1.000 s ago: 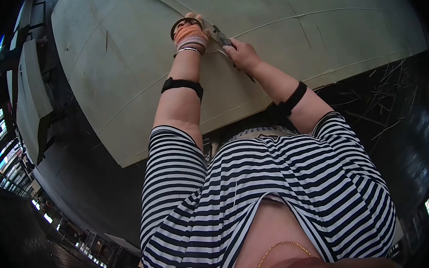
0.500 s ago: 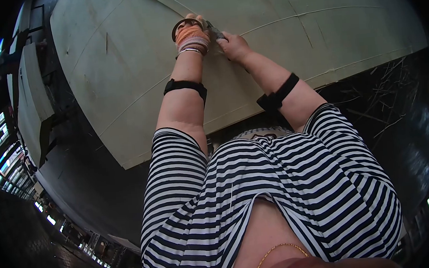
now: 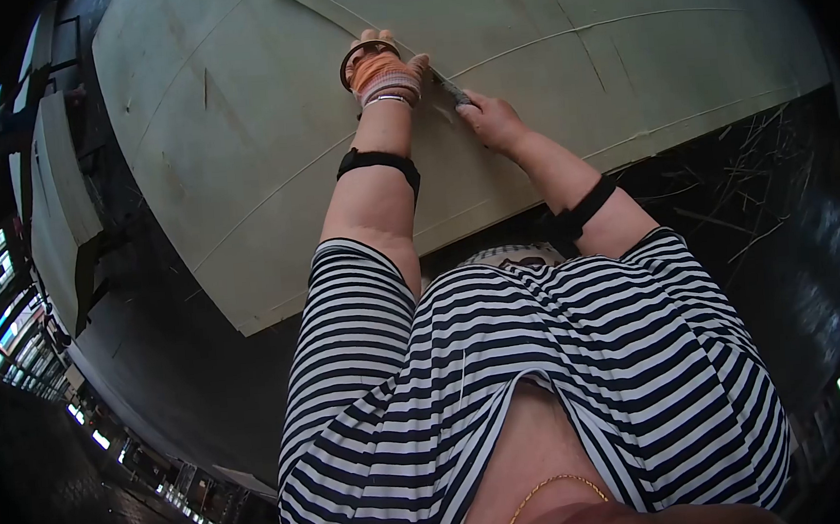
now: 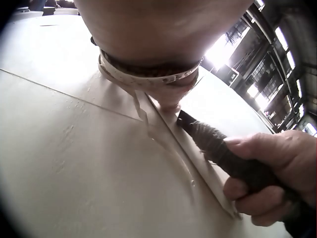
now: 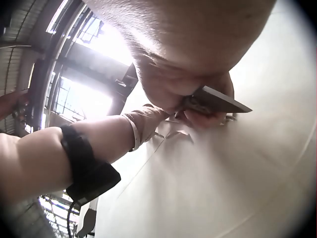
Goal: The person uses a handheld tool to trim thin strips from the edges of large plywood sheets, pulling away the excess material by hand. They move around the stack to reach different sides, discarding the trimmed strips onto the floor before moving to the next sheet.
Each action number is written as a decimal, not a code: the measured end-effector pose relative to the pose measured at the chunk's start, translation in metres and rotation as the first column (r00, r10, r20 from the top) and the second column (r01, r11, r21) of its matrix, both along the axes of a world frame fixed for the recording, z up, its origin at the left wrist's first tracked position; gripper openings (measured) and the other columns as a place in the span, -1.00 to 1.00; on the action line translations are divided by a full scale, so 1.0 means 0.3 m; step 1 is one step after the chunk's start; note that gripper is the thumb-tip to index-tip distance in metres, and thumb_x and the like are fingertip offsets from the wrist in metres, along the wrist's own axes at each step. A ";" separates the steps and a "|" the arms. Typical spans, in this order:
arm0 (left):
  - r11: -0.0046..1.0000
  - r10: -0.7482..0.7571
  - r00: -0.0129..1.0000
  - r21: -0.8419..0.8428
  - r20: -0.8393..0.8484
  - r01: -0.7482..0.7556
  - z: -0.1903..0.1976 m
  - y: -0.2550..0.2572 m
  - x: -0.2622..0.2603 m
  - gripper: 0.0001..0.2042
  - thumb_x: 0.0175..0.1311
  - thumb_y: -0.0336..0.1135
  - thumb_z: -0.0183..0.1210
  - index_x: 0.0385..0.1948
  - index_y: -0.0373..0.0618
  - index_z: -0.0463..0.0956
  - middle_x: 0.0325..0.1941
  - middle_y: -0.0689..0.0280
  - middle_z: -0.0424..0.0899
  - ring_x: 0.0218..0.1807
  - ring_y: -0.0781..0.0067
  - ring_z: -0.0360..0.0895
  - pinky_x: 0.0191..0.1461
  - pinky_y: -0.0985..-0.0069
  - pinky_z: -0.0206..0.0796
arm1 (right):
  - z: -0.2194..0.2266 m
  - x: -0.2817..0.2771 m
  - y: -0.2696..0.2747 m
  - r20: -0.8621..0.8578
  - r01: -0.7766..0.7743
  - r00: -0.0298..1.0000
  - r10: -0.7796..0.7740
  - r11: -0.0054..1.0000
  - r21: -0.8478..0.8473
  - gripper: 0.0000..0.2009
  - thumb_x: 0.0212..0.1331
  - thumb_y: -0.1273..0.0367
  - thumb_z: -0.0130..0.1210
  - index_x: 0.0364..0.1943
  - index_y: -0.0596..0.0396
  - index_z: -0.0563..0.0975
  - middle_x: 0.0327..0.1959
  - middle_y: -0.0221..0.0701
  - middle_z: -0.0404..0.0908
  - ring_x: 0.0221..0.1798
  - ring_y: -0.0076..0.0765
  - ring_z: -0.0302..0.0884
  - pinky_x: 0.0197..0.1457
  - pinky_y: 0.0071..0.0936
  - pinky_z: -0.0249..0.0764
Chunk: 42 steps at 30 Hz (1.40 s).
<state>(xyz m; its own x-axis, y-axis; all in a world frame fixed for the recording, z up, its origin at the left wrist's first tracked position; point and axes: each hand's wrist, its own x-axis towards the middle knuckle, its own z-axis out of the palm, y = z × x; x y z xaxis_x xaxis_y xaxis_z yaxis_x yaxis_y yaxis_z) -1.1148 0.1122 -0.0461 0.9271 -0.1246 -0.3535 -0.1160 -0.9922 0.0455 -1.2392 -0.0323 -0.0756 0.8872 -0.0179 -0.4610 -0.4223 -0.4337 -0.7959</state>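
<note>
My left hand (image 3: 380, 73), in an orange and white glove with bare fingertips, rests on a large pale sheet (image 3: 283, 116). A dark brown ring (image 3: 344, 71) encircles its fingers. To its right, my right hand (image 3: 495, 123) grips a knife (image 4: 218, 148) by its grey wrapped handle. In the left wrist view the knife's front end points at the left hand's fingertips. A flat blade end (image 5: 225, 101) sticks out of the right fist in the right wrist view. A narrow strip (image 4: 190, 158) runs from under the left hand towards the knife, with a thin curling sliver (image 4: 143, 116) beside it.
A long loose strip (image 3: 319, 8) lies beyond the left hand. Thin raised lines and cracks cross the sheet. Scraps (image 3: 750, 176) litter the dark area past its near right edge. Another pale panel stack (image 3: 60, 204) stands at the left.
The right hand with the knife came in close to the left hand, then drew back towards the body and right. The left hand shifted slightly right.
</note>
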 end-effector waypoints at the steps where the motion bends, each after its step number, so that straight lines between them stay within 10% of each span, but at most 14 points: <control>1: 1.000 -0.002 1.000 -0.006 -0.008 0.002 0.010 0.001 -0.004 -0.26 0.09 0.25 -0.03 0.28 0.02 0.14 0.42 0.23 -0.01 0.42 0.18 -0.05 0.42 0.32 -0.14 | 0.006 -0.036 -0.021 -0.017 -0.007 1.000 0.007 1.000 -0.006 -0.63 0.13 0.15 -0.06 -0.03 -0.02 0.45 -0.23 -0.07 0.56 -0.15 0.08 0.50 -0.08 -0.21 0.40; 7: 1.000 -0.010 1.000 0.000 0.020 0.010 0.007 -0.004 0.000 -0.27 0.06 0.25 0.01 0.23 -0.01 0.21 0.35 0.24 0.13 0.36 0.19 0.07 0.38 0.35 -0.06 | 0.126 -0.376 -0.232 -0.548 0.153 0.831 -0.093 0.986 0.064 -0.66 0.12 0.15 0.03 -0.12 0.06 0.49 -0.38 -0.10 0.58 -0.23 -0.05 0.56 -0.19 -0.28 0.41; 9: 1.000 -0.021 0.997 0.003 0.079 0.021 0.004 -0.004 0.000 -0.31 0.05 0.24 0.04 0.17 0.00 0.29 0.25 0.25 0.24 0.30 0.20 0.16 0.32 0.35 0.04 | 0.088 -0.415 -0.249 -0.393 -0.066 0.919 0.044 0.997 -0.043 -0.70 0.08 0.18 0.08 -0.23 0.11 0.49 -0.49 -0.18 0.56 -0.32 -0.03 0.54 -0.24 -0.26 0.41; 14: 0.998 -0.029 0.995 0.054 0.091 0.024 0.003 -0.010 -0.005 -0.36 0.01 0.24 0.09 0.06 0.01 0.37 0.12 0.26 0.35 0.22 0.22 0.26 0.23 0.35 0.17 | 0.079 -0.223 -0.123 0.124 0.017 0.991 0.053 0.863 -0.505 -0.72 -0.04 0.19 0.17 -0.33 0.09 0.51 -0.29 -0.20 0.56 -0.22 0.01 0.51 -0.15 -0.17 0.44; 19: 0.997 -0.051 0.995 0.066 0.090 0.045 -0.036 0.003 0.005 -0.23 0.00 0.33 0.03 0.23 0.08 0.23 0.34 0.24 0.15 0.35 0.17 0.11 0.34 0.29 0.02 | 0.049 -0.077 -0.043 -0.052 -0.074 0.997 0.055 0.844 -0.532 -0.79 -0.02 0.29 0.09 -0.30 0.06 0.53 -0.16 -0.19 0.54 -0.11 -0.03 0.51 -0.05 -0.17 0.45; 27: 0.995 -0.098 0.988 0.018 0.123 0.097 -0.130 0.033 0.037 -0.18 -0.03 0.40 -0.01 0.24 0.04 0.21 0.39 0.20 0.07 0.37 0.09 0.08 0.37 0.24 -0.04 | 0.072 -0.206 -0.275 0.130 0.130 0.986 -0.105 0.971 -0.201 -0.79 -0.08 0.25 0.07 -0.41 0.07 0.56 -0.41 -0.14 0.57 -0.30 0.09 0.51 -0.21 -0.18 0.44; 32: 0.982 -0.044 0.982 -0.173 0.182 0.076 -0.207 0.076 0.078 -0.17 -0.01 0.35 0.04 0.22 -0.08 0.23 0.35 0.14 0.15 0.35 0.07 0.10 0.39 0.30 -0.07 | 0.170 -0.553 -0.645 -0.129 0.564 0.819 -0.558 0.747 0.352 -0.87 -0.06 0.36 0.21 -0.48 0.04 0.48 -0.65 -0.61 0.41 -0.62 -0.70 0.31 -0.56 -0.67 0.23; 42: 0.952 -0.066 0.952 -0.266 0.300 0.150 -0.106 -0.283 -0.324 -0.28 0.02 0.16 0.14 0.16 -0.15 0.29 0.29 0.09 0.23 0.31 0.04 0.11 0.37 0.25 -0.11 | 0.217 -0.976 -0.960 -0.271 0.607 0.788 -0.553 0.770 0.196 -0.87 -0.06 0.39 0.20 -0.47 0.06 0.48 -0.62 -0.57 0.43 -0.59 -0.66 0.30 -0.49 -0.68 0.22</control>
